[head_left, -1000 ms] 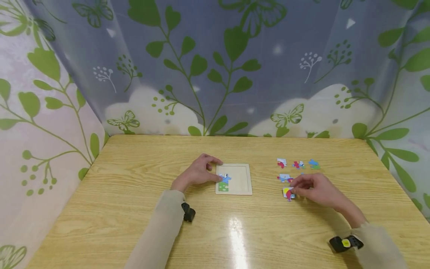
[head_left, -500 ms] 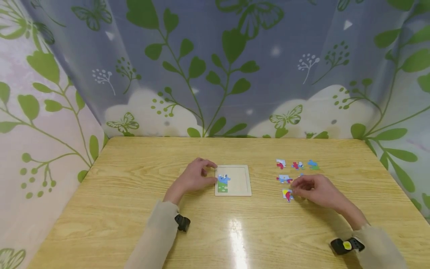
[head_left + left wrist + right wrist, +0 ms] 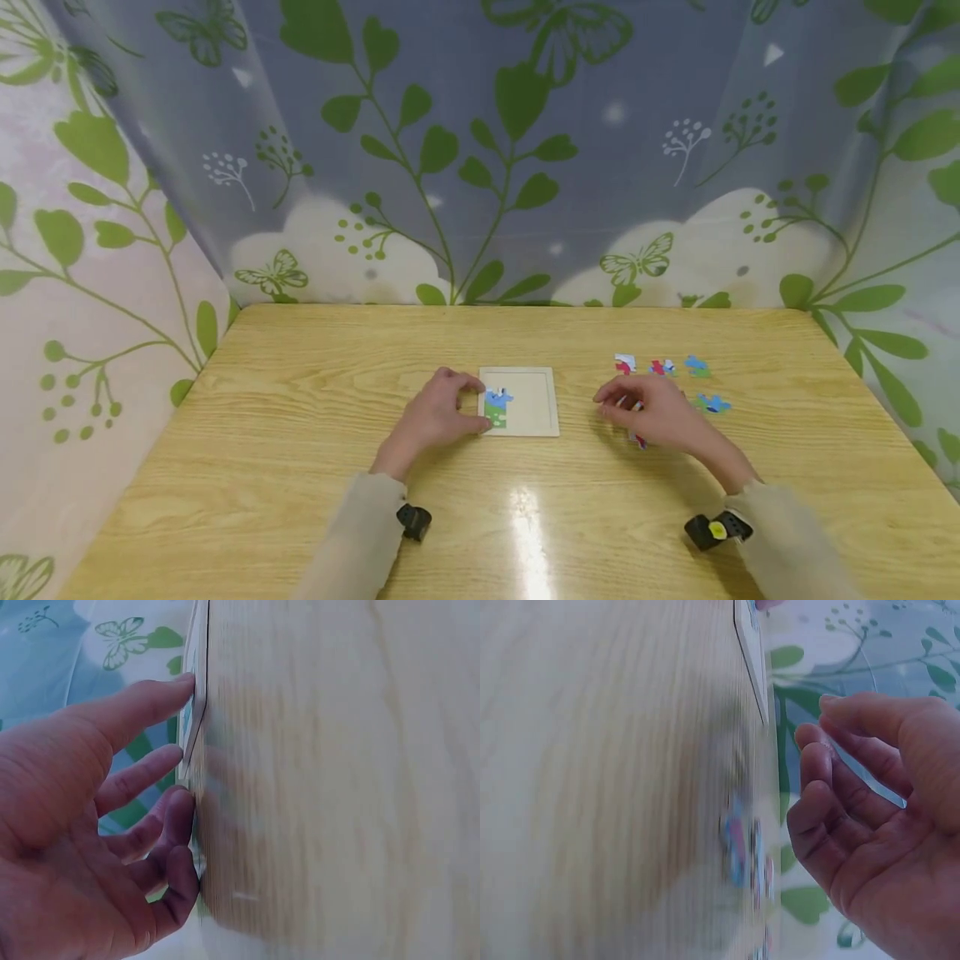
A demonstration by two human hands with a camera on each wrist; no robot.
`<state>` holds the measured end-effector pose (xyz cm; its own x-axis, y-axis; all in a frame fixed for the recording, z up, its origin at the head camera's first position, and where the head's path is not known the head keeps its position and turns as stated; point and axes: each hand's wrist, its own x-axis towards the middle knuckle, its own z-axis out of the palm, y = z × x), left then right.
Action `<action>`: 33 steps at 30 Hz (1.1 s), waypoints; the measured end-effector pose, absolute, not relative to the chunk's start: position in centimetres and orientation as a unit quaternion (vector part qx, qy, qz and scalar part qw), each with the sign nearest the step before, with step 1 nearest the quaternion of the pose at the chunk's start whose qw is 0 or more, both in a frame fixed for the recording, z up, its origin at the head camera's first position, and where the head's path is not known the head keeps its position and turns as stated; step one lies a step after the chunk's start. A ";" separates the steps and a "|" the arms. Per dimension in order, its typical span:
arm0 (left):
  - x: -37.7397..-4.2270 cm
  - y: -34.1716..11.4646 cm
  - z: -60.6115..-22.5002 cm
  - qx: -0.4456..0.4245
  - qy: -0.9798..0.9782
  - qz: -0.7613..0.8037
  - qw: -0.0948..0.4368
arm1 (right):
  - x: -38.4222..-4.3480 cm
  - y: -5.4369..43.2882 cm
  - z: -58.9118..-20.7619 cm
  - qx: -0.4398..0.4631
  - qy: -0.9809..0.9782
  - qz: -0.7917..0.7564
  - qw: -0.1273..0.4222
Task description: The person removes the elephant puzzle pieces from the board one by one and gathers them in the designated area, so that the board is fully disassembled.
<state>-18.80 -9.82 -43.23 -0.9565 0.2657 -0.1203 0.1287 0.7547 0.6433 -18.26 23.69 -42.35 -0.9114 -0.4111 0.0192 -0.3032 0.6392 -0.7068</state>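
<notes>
A square wooden puzzle tray [image 3: 534,402] lies on the table. Joined pieces with blue and green print [image 3: 497,408] fill its left side. My left hand [image 3: 435,415] is at the tray's left edge, thumb near the front corner and index finger farther back; in the left wrist view the thumb tip meets the rim. My right hand [image 3: 651,407] hovers over the loose pieces right of the tray, fingers loosely bent. Nothing shows between its thumb and fingers [image 3: 817,761] in the right wrist view. Beneath it, a red-and-yellow piece [image 3: 641,443] is mostly hidden.
Several loose puzzle pieces lie at the right: a white-and-red one [image 3: 625,362], a red-and-blue one [image 3: 662,367], a blue-and-green one [image 3: 697,366] and a blue one [image 3: 713,404]. A leaf-patterned curtain [image 3: 525,208] stands behind the wooden table [image 3: 337,350].
My right hand has moved left toward the tray, uncovering the blue piece. My left hand first drew back from the printed pieces, then its thumb slid toward the tray's front corner.
</notes>
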 end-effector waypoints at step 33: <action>-20.2 -10.1 -43.6 0.093 0.916 0.365 0.138 | -22.3 13.4 -43.9 -0.222 0.890 -0.388 0.092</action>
